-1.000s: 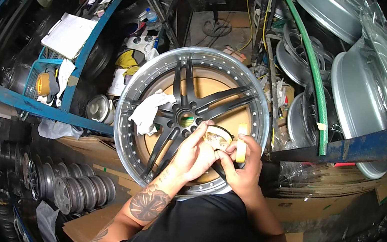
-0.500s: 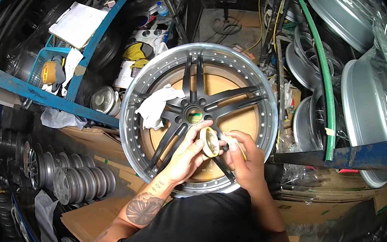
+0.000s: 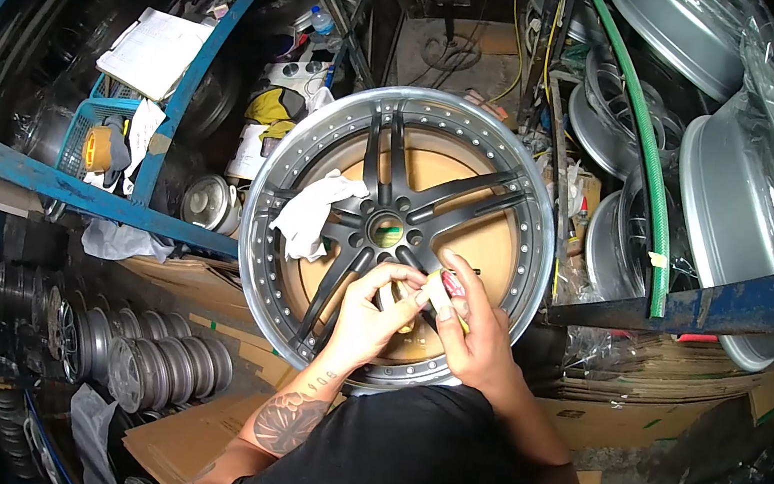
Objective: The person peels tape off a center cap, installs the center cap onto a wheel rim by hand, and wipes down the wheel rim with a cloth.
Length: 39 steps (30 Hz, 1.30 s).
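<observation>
A large wheel rim [image 3: 532, 255] with dark spokes and a polished, bolt-studded lip lies flat in front of me. Over its lower spokes, my left hand [image 3: 378, 314] is closed round a yellowish ring-shaped roll [image 3: 396, 296], seen partly edge-on. Close beside it on the right, my right hand [image 3: 474, 332] grips a second yellow roll [image 3: 446, 299] with a reddish inner side. The two hands nearly touch. A crumpled white cloth [image 3: 312, 214] rests on the left spokes of the rim.
Blue shelving [image 3: 42, 182] on the left carries a teal basket [image 3: 80, 133] and white papers [image 3: 152, 51]. Silver rims [image 3: 745, 218] and a green hose [image 3: 642, 131] are at the right. More rims [image 3: 154, 372] stand at lower left.
The view has shifted slightly, moving the rim right in the picture. Both hands have turned their rolls and drawn closer together; the right-hand roll now shows its reddish inner side.
</observation>
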Available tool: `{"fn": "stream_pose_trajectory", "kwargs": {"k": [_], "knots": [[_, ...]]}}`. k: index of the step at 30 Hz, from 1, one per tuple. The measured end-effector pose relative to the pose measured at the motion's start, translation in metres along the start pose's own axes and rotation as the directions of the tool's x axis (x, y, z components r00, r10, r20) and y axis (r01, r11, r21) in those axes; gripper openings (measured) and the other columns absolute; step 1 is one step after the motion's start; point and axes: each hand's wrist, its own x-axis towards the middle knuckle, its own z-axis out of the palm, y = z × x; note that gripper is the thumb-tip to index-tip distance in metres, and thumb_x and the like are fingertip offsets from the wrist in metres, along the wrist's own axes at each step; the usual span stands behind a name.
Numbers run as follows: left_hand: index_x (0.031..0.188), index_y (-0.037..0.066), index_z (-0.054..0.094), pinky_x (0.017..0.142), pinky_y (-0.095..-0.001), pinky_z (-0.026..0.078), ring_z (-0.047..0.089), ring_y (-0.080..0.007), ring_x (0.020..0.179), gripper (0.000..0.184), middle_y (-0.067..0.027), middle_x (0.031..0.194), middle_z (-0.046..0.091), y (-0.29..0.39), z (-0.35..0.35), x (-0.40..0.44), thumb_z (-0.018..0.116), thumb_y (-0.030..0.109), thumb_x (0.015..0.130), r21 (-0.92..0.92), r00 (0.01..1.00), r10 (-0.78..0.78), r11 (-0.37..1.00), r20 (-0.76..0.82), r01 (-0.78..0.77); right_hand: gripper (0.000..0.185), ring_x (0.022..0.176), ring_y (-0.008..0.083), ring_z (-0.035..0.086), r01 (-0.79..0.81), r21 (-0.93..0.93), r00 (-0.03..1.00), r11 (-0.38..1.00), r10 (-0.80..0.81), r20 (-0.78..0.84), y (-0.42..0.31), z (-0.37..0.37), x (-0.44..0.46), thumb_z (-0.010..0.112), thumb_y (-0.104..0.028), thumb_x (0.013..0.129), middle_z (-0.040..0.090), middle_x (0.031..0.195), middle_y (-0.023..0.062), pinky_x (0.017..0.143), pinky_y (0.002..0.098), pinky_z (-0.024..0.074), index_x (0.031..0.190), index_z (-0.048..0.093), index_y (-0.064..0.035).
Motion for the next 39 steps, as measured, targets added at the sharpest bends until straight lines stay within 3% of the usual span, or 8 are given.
{"fn": "stream_pose_trajectory", "kwargs": {"k": [1, 11, 15, 16, 18, 19, 26, 39], "knots": [[0.098, 0.001, 0.071, 0.087, -0.0275, 0.048, 0.062, -0.0146, 0.098, 0.013, -0.0060, 0.102, 0.066, -0.008, -0.004, 0.003, 0.077, 0.008, 0.090, 0.063, 0.991, 0.133, 0.989, -0.004, -0.132, 0.058, 0.115, 0.0383, 0.070, 0.032, -0.025, 0.999, 0.999, -0.033, -0.005, 0.002, 0.001, -0.001, 0.055, -0.005, 0.099, 0.067, 0.124, 0.0275, 0.096, 0.0395, 0.0546, 0.155, 0.037, -0.0036], [0.096, 0.000, 0.071, 0.095, -0.0326, 0.047, 0.061, -0.0193, 0.104, 0.014, -0.0117, 0.113, 0.066, -0.008, -0.009, -0.001, 0.076, 0.007, 0.085, 0.425, 0.944, 0.330, 0.853, 0.006, -0.301, 0.019, 0.063, 0.0194, 0.071, -0.245, 0.006, 0.951, 0.969, 0.240, 0.193, 0.022, 0.001, 0.016, 0.057, -0.018, 0.105, 0.069, 0.075, 0.0104, 0.060, 0.0333, 0.0558, 0.120, 0.058, -0.0056], [0.099, -0.001, 0.070, 0.092, -0.0327, 0.049, 0.063, -0.0184, 0.102, 0.011, -0.0108, 0.115, 0.066, -0.031, -0.011, 0.005, 0.070, 0.009, 0.093, 0.274, 0.967, 0.242, 0.938, -0.085, -0.210, 0.013, 0.063, 0.0120, 0.069, -0.291, 0.141, 0.954, 0.946, 0.277, 0.111, 0.041, 0.003, 0.015, 0.063, -0.013, 0.102, 0.069, 0.074, 0.0066, 0.059, 0.0285, 0.0544, 0.104, 0.067, -0.0006], [0.111, 0.001, 0.066, 0.086, -0.0355, 0.054, 0.065, -0.0189, 0.101, 0.019, -0.0109, 0.115, 0.066, -0.036, -0.010, 0.003, 0.061, 0.018, 0.102, 0.008, 0.994, 0.001, 1.000, -0.108, 0.000, 0.011, 0.063, 0.0116, 0.068, -0.275, 0.114, 0.960, 0.955, 0.266, 0.087, 0.042, 0.001, 0.015, 0.064, -0.009, 0.100, 0.070, 0.075, 0.0073, 0.060, 0.0276, 0.0544, 0.105, 0.069, 0.0002], [0.122, 0.005, 0.058, 0.079, -0.0393, 0.060, 0.067, -0.0206, 0.101, 0.029, -0.0118, 0.114, 0.066, -0.038, -0.017, 0.004, 0.053, 0.028, 0.105, -0.617, 0.962, -0.270, 0.749, 0.045, 0.239, 0.012, 0.063, 0.0105, 0.067, -0.277, 0.074, 0.961, 0.958, 0.274, 0.044, 0.042, -0.002, 0.016, 0.064, -0.008, 0.099, 0.070, 0.075, 0.0064, 0.060, 0.0268, 0.0541, 0.105, 0.070, 0.0008], [0.129, 0.007, 0.052, 0.071, -0.0427, 0.063, 0.068, -0.0228, 0.101, 0.034, -0.0123, 0.114, 0.066, -0.043, -0.019, 0.007, 0.050, 0.033, 0.106, -0.656, 0.974, -0.222, 0.728, 0.050, 0.199, 0.015, 0.064, 0.0089, 0.066, -0.380, 0.168, 0.925, 0.910, 0.373, 0.072, 0.037, -0.003, 0.016, 0.065, -0.011, 0.101, 0.070, 0.074, 0.0044, 0.060, 0.0264, 0.0538, 0.104, 0.072, 0.0018], [0.133, 0.005, 0.048, 0.077, -0.0377, 0.061, 0.064, -0.0187, 0.104, 0.035, -0.0120, 0.123, 0.058, -0.036, -0.022, 0.007, 0.046, 0.030, 0.108, -0.593, 0.992, -0.102, 0.795, 0.077, 0.128, 0.023, 0.059, 0.0066, 0.061, -0.483, 0.265, 0.855, 0.834, 0.385, 0.346, 0.011, 0.000, 0.015, 0.063, -0.017, 0.105, 0.067, 0.072, 0.0039, 0.052, 0.0228, 0.0485, 0.102, 0.072, 0.0044], [0.127, 0.005, 0.052, 0.085, -0.0315, 0.057, 0.061, -0.0150, 0.105, 0.031, -0.0094, 0.120, 0.057, -0.021, -0.021, 0.000, 0.045, 0.030, 0.110, -0.493, 0.996, -0.078, 0.865, 0.052, 0.093, 0.021, 0.053, 0.0033, 0.054, -0.398, 0.238, 0.894, 0.886, 0.316, 0.319, 0.010, 0.012, 0.018, 0.065, -0.014, 0.104, 0.064, 0.067, 0.0015, 0.046, 0.0220, 0.0390, 0.094, 0.070, 0.0040]]}}
